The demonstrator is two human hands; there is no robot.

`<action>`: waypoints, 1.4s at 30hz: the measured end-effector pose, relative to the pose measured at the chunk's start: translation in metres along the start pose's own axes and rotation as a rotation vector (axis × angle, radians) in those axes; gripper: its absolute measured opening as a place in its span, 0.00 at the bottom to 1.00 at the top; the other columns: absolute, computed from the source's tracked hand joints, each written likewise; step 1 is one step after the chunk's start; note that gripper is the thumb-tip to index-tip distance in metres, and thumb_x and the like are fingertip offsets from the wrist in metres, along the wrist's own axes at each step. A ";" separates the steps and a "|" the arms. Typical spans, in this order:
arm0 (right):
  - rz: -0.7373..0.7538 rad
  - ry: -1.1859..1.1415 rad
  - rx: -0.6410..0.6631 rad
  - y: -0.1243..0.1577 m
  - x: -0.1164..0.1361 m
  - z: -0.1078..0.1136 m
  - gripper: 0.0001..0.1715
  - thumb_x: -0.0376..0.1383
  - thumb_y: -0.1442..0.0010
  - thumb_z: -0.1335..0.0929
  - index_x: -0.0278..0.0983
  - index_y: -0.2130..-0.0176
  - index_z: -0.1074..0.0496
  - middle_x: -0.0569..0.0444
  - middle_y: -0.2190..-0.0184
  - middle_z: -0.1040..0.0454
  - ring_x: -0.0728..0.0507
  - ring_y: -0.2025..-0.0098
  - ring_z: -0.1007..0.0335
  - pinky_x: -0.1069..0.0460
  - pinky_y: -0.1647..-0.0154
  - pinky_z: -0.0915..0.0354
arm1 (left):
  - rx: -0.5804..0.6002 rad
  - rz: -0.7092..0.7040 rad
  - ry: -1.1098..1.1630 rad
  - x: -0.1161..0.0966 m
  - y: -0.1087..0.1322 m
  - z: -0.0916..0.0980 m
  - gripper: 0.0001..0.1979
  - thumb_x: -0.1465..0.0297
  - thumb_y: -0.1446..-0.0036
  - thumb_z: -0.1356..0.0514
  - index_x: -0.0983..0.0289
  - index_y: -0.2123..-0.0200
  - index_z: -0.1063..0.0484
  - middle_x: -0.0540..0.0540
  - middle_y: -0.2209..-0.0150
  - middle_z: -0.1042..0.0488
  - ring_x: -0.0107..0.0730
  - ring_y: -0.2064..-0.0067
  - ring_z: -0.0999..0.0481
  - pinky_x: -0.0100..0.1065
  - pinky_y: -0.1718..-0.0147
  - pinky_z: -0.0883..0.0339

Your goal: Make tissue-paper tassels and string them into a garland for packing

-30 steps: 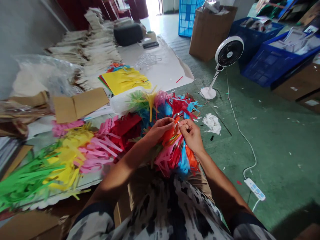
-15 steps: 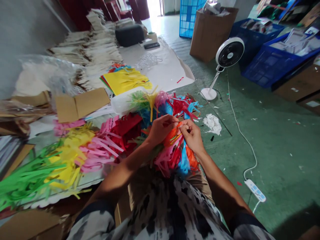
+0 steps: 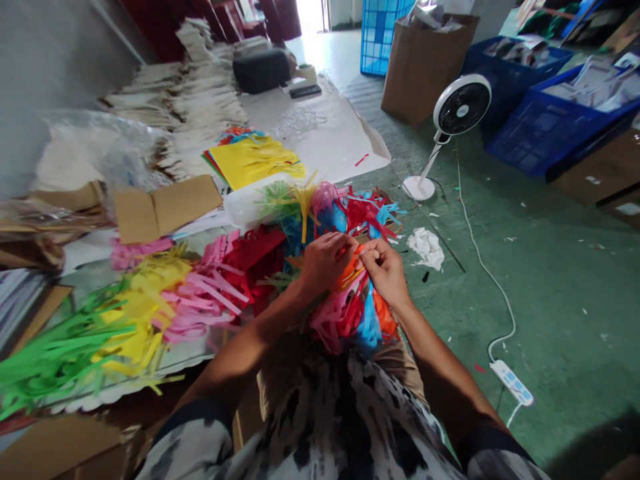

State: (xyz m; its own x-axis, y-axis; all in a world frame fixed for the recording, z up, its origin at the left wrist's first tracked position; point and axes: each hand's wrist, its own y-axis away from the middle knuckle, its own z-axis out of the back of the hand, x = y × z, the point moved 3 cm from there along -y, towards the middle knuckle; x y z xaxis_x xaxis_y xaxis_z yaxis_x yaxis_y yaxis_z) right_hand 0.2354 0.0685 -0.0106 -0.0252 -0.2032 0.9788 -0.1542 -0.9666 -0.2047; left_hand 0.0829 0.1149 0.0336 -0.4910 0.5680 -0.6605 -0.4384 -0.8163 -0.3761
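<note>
Over my lap, my left hand and my right hand meet at an orange paper tassel, their fingertips pinched on its upper part. Pink, red, blue and orange tassels hang just below, across my knees. Whether a string runs between my fingers is too small to make out. Beyond my hands lies a pile of pink, red and blue fringed paper. To the left, red fringed paper, pink strips, yellow strips and green strips spread over the table.
A white plastic tray and yellow fringed sheets lie ahead, near an opened cardboard piece. On the green floor to the right stand a white fan, a power strip with its cord, and blue crates.
My left hand has turned slightly, its back now more upward and its fingers closer over the orange tassel. My right hand keeps its pinch almost unmoved.
</note>
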 end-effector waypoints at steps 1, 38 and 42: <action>0.000 -0.004 0.002 0.000 0.000 0.000 0.14 0.47 0.31 0.30 0.41 0.63 0.27 0.59 0.75 0.24 0.48 0.74 0.34 0.51 0.69 0.41 | 0.004 0.000 -0.011 -0.001 0.000 -0.001 0.08 0.69 0.33 0.42 0.60 0.64 0.23 0.54 0.63 0.19 0.36 0.60 0.23 0.34 0.55 0.36; 0.014 -0.084 -0.031 -0.001 -0.001 0.002 0.16 0.49 0.34 0.29 0.42 0.67 0.31 0.61 0.75 0.36 0.49 0.74 0.42 0.52 0.71 0.43 | 0.095 0.065 -0.129 -0.011 -0.005 0.000 0.14 0.62 0.26 0.50 0.62 0.50 0.28 0.53 0.77 0.27 0.34 0.78 0.33 0.35 0.72 0.53; 0.035 -0.068 -0.023 -0.003 -0.001 0.000 0.12 0.48 0.34 0.29 0.43 0.61 0.25 0.57 0.67 0.28 0.47 0.68 0.34 0.52 0.67 0.38 | 0.070 0.087 -0.110 -0.010 -0.008 0.000 0.14 0.62 0.27 0.48 0.62 0.49 0.28 0.54 0.76 0.27 0.34 0.78 0.35 0.36 0.71 0.55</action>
State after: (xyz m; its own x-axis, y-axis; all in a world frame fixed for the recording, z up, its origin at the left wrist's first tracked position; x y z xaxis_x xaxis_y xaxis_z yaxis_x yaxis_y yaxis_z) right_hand 0.2362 0.0712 -0.0106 0.0360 -0.2475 0.9682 -0.1774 -0.9550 -0.2376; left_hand 0.0911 0.1158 0.0428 -0.6069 0.5068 -0.6122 -0.4404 -0.8557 -0.2718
